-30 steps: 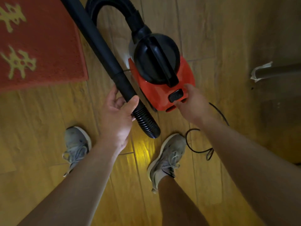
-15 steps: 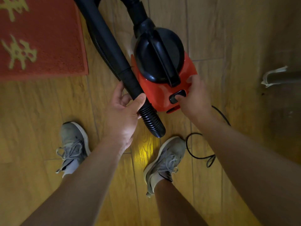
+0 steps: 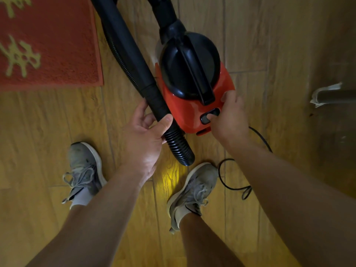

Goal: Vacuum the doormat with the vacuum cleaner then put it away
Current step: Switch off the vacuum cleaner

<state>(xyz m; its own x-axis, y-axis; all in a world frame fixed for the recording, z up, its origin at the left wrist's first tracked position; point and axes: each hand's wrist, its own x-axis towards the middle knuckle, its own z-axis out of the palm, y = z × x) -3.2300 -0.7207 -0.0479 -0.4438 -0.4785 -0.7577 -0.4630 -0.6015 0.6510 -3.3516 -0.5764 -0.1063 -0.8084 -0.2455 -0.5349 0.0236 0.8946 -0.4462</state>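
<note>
**Vacuum cleaner and hands, seen from above.** One vacuum cleaner (image 3: 192,108) stands on the wooden floor (image 3: 279,45) at frame centre. It has a red body, a round black top and one black carry handle (image 3: 196,74).

One rigid black tube (image 3: 127,54) runs from the top edge down to the centre, just left of the body. It ends in a ribbed hose (image 3: 178,146) that points to lower centre, near the toe of the right shoe (image 3: 194,189).

Two hands are in view:
- The left hand (image 3: 142,139) grasps the tube where it meets the ribbed section, thumb across the top and fingers curled beneath.
- The right hand (image 3: 231,120) grips the lower right corner of the red body, which it hides. Its thumb presses the single black switch (image 3: 209,116).

One red doormat (image 3: 54,51) with yellow characters lies in the upper left, apart from the tube. One black cord (image 3: 229,182) loops on the floor to the lower right of the cleaner, partly behind the right forearm. There are two grey shoes; the left shoe (image 3: 84,170) is at lower left. One dark bar with torn white wrapping (image 3: 325,93) enters from the right edge.
</note>
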